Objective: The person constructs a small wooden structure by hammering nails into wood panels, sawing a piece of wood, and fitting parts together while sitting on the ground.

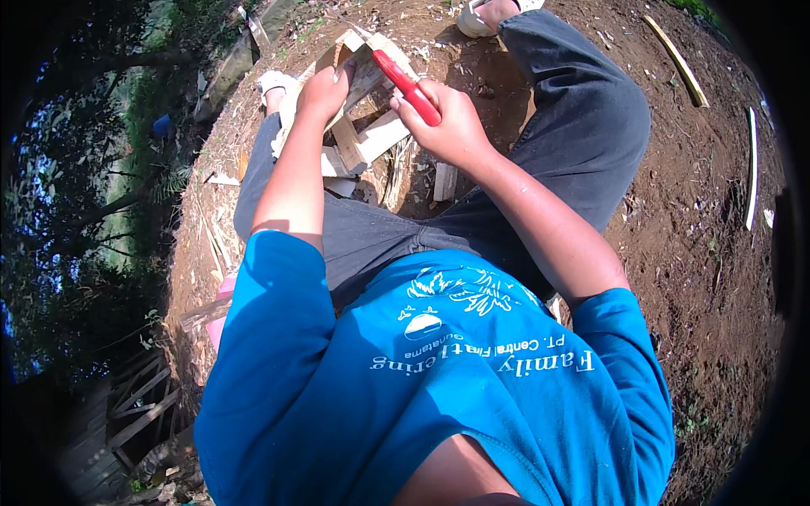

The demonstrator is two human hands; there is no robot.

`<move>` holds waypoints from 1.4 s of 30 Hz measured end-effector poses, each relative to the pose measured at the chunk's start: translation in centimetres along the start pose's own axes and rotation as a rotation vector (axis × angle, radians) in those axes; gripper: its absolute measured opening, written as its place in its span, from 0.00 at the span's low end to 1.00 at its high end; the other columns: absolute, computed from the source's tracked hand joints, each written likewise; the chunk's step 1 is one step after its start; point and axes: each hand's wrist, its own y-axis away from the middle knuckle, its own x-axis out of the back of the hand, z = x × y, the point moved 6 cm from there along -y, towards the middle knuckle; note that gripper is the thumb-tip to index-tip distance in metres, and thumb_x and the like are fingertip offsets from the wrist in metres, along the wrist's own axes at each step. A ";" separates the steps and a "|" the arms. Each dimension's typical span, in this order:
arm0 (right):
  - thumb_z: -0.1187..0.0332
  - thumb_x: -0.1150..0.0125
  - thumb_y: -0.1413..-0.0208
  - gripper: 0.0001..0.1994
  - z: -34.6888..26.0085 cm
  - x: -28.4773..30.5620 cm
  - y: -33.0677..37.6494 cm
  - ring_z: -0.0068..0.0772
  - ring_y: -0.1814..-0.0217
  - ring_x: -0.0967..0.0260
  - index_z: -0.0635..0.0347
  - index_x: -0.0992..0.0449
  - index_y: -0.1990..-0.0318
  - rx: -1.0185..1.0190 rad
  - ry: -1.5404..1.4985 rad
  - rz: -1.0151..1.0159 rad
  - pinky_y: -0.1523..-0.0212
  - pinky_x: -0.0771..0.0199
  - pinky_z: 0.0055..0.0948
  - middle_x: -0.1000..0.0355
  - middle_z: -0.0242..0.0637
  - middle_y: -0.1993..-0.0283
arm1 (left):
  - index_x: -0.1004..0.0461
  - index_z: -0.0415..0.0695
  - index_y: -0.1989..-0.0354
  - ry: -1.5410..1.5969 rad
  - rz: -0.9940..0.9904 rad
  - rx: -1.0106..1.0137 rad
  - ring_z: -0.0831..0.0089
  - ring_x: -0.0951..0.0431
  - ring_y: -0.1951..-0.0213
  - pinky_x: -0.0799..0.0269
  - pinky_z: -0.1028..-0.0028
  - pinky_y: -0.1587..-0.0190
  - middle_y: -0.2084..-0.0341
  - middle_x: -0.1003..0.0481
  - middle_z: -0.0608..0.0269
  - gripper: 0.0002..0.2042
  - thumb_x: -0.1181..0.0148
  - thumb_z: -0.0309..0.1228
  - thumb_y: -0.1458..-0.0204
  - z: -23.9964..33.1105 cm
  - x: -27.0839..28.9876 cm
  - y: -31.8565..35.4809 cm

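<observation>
My right hand (445, 120) is closed round a long red tool handle (396, 74), which slants up and to the left. Whatever blade or head it has cannot be made out. The far end of the handle lies against a pale, box-like wooden piece (364, 78) standing between my legs. My left hand (322, 93) grips the left side of that wooden piece, its fingers partly hidden behind the edge. Just below, pale cut boards (381, 135) and a short wooden block (349, 147) lie at angles on the ground.
My bent legs in dark trousers (582, 118) frame the spot on both sides. Wood shavings litter the brown soil (692, 278). Thin wood strips (677, 61) lie off to the right. Dense greenery (84, 169) and a wooden lattice (143, 405) border the left.
</observation>
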 end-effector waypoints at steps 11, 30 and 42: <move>0.56 0.34 0.41 0.17 3.8 -0.8 -0.5 0.44 0.74 0.30 0.63 0.26 0.69 -0.009 -0.080 -0.019 0.67 0.30 0.40 0.30 0.48 0.76 | 0.40 0.55 0.30 -0.080 0.033 0.270 0.47 0.44 0.28 0.52 0.40 0.30 0.29 0.43 0.47 0.28 0.63 0.57 0.32 -1.8 -3.4 -0.9; 0.58 0.37 0.36 0.15 5.9 -1.1 -0.9 0.17 0.73 0.30 0.63 0.21 0.65 -0.122 -0.166 -0.074 0.69 0.29 0.27 0.26 0.29 0.77 | 0.26 0.44 0.49 0.182 0.325 0.117 0.45 0.23 0.47 0.28 0.51 0.45 0.53 0.22 0.43 0.23 0.51 0.51 0.35 -0.2 -2.7 0.9; 0.58 0.34 0.38 0.17 0.2 -4.1 1.9 0.17 0.75 0.33 0.61 0.26 0.72 -0.142 -0.076 -0.059 0.71 0.31 0.27 0.29 0.29 0.79 | 0.25 0.51 0.43 0.006 0.398 -0.010 0.53 0.23 0.46 0.28 0.55 0.43 0.52 0.20 0.58 0.21 0.40 0.45 0.42 -1.6 -1.8 2.2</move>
